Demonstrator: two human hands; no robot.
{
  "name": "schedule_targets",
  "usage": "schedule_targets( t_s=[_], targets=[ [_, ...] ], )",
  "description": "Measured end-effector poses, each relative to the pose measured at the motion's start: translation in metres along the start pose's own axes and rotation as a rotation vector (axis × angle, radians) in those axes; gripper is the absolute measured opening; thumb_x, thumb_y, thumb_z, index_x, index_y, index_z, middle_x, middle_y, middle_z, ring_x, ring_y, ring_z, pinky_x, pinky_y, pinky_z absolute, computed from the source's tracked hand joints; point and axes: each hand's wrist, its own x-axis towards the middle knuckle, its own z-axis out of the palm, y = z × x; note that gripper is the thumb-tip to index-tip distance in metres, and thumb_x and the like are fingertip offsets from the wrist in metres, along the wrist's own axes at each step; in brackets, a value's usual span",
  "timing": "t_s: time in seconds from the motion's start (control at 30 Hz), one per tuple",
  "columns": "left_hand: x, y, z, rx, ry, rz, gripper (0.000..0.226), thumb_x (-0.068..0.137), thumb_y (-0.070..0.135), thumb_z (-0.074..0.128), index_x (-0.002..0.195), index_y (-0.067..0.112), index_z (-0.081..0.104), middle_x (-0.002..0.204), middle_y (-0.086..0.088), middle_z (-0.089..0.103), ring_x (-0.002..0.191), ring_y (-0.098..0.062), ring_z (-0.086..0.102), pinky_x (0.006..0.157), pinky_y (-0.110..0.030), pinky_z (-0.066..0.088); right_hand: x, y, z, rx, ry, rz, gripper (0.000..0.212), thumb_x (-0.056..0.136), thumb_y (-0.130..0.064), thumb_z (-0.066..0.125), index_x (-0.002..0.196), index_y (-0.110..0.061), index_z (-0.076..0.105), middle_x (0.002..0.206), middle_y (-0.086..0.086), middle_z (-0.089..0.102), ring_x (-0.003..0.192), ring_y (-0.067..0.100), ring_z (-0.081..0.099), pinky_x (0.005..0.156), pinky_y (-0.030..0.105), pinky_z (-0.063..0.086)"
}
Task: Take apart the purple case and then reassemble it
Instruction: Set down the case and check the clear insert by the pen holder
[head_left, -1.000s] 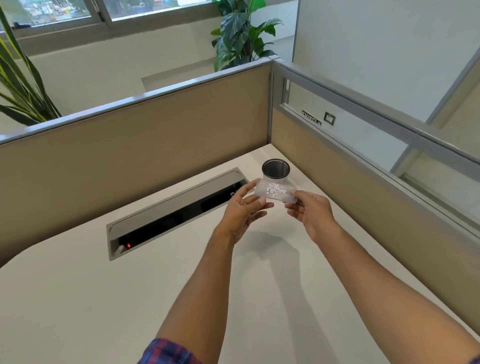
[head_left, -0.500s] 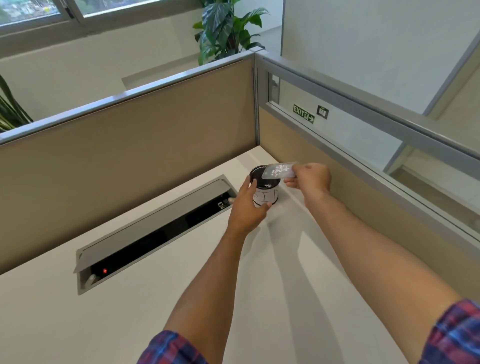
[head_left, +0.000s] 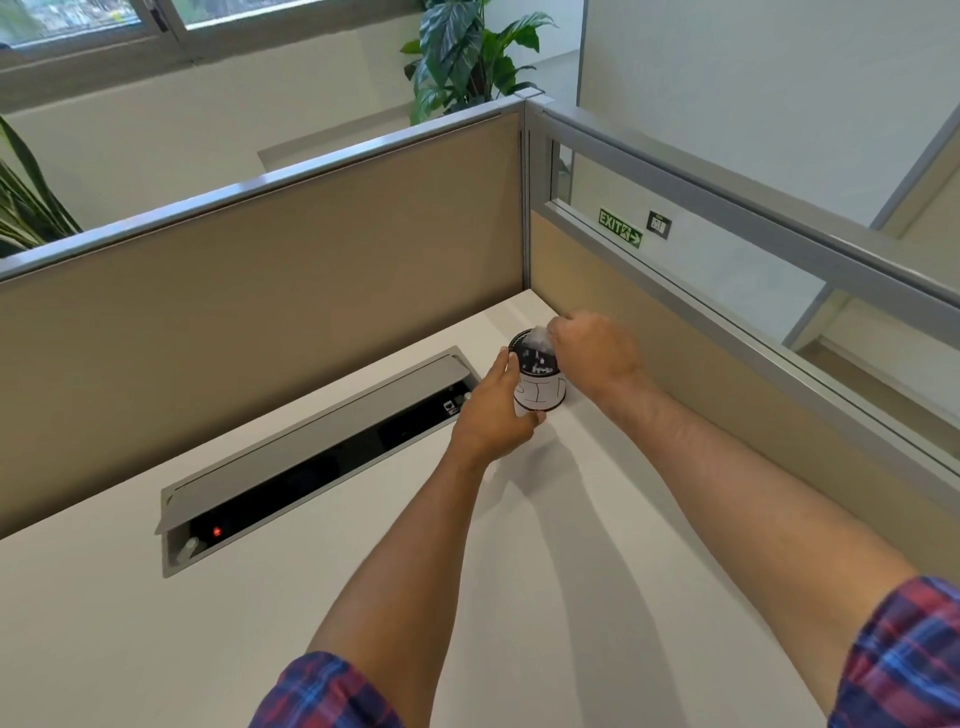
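A white cup with black drawing and a dark rim (head_left: 541, 396) stands on the white desk (head_left: 260, 623) near its far right corner. My left hand (head_left: 492, 415) wraps around the cup's left side. My right hand (head_left: 592, 353) is closed over the cup's mouth, pinching a small translucent case with a speckled print (head_left: 538, 339). The case is tilted, with its lower part inside the cup and its upper edge poking above the rim. Most of the case is hidden by my fingers and the cup wall. No purple colour shows on it.
An open grey cable hatch (head_left: 311, 447) with a red light is sunk into the desk left of the cup. Beige partition panels (head_left: 311, 291) close the back and right sides just behind the cup. Plants stand beyond the partition.
My right hand has carried the case from in front of the cup to above it and down into its mouth. My left hand let go of the case and took hold of the cup.
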Motion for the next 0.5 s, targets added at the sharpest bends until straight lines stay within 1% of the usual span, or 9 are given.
schedule_targets(
  t_s=[0.07, 0.13, 0.17, 0.27, 0.4, 0.5],
  targets=[
    [0.0, -0.001, -0.001, 0.038, -0.022, -0.002, 0.098, 0.094, 0.031, 0.073, 0.167, 0.018, 0.009, 0.177, 0.003, 0.002, 0.162, -0.017, 0.012, 0.127, -0.045, 0.024, -0.004, -0.001, 0.0, -0.075, 0.008, -0.095, 0.01, 0.086, -0.005, 0.066, 0.093, -0.004, 0.074, 0.085, 0.015, 0.069, 0.073, 0.035, 0.067, 0.051, 0.033, 0.038],
    [0.0, -0.001, -0.001, 0.06, -0.031, -0.001, 0.099, 0.094, 0.032, 0.073, 0.167, 0.018, 0.007, 0.177, 0.002, 0.002, 0.161, -0.02, 0.013, 0.125, -0.045, 0.026, -0.008, -0.002, -0.001, -0.126, 0.051, -0.138, 0.006, 0.076, -0.004, 0.076, 0.081, -0.006, 0.074, 0.076, 0.011, 0.068, 0.064, 0.031, 0.066, 0.045, 0.028, 0.035],
    [0.0, -0.002, 0.0, 0.07, -0.031, 0.002, 0.1, 0.094, 0.033, 0.073, 0.167, 0.018, 0.007, 0.177, 0.001, 0.002, 0.161, -0.021, 0.014, 0.125, -0.045, 0.027, -0.01, -0.003, 0.0, -0.133, 0.077, -0.146, 0.007, 0.071, -0.003, 0.078, 0.076, -0.007, 0.074, 0.072, 0.01, 0.067, 0.06, 0.03, 0.065, 0.043, 0.026, 0.033],
    [0.001, -0.003, 0.0, 0.087, -0.038, 0.003, 0.1, 0.094, 0.033, 0.073, 0.167, 0.017, 0.006, 0.177, -0.001, 0.002, 0.161, -0.024, 0.016, 0.124, -0.046, 0.028, -0.016, -0.006, 0.004, -0.15, 0.102, -0.172, 0.012, 0.065, -0.001, 0.079, 0.068, -0.009, 0.071, 0.068, 0.008, 0.068, 0.054, 0.029, 0.065, 0.04, 0.025, 0.037],
    [0.001, -0.003, 0.002, 0.09, -0.039, -0.003, 0.102, 0.094, 0.034, 0.073, 0.167, 0.017, 0.004, 0.177, 0.0, 0.001, 0.161, -0.024, 0.016, 0.125, -0.044, 0.028, -0.022, -0.007, 0.002, -0.157, 0.12, -0.154, 0.012, 0.065, -0.006, 0.082, 0.066, -0.014, 0.072, 0.066, 0.003, 0.067, 0.051, 0.026, 0.064, 0.039, 0.026, 0.042],
    [0.002, -0.003, 0.004, 0.087, -0.04, -0.014, 0.103, 0.094, 0.035, 0.073, 0.167, 0.017, 0.003, 0.177, 0.001, 0.0, 0.161, -0.023, 0.015, 0.127, -0.044, 0.026, -0.025, -0.005, 0.0, -0.135, 0.164, -0.153, 0.012, 0.067, -0.007, 0.082, 0.067, -0.013, 0.071, 0.067, 0.004, 0.067, 0.05, 0.026, 0.063, 0.038, 0.025, 0.04]
  ],
)
